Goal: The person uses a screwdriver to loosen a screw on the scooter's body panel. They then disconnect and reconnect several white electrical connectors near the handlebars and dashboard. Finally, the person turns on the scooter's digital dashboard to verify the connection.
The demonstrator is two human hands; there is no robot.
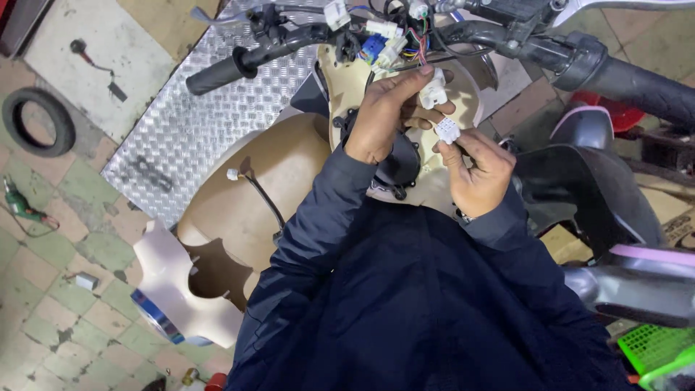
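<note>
Nearest the camera: dark blue jacket sleeves, both forearms reaching toward 12 o'clock over a stripped scooter front.

Right hand (478,174) pinches a small white ribbed plastic plug connector (447,131) between thumb and forefinger, fingers closed on it. Left hand (384,116), at 11 o'clock from the right, grips a second white plastic connector block (434,92) on its wire lead. The two plugs sit near each other, not touching; by the look of it they are unmated, so the joining is yet to be done.

Under the hands: beige plastic scooter front panel (289,166), loose, with a black wire (264,195) trailing across it. A detached pale cream fairing piece (170,275) lies at 8 o'clock.

Beyond, at 12 o'clock: bundle of coloured wires with several white and blue connectors (384,40) hanging open below the black handlebar (289,43). Several look unplugged; much wiring appears left.

Far left: ribbed aluminium tread plate (181,123), small black tyre (40,119) on tiled floor (65,318).
</note>
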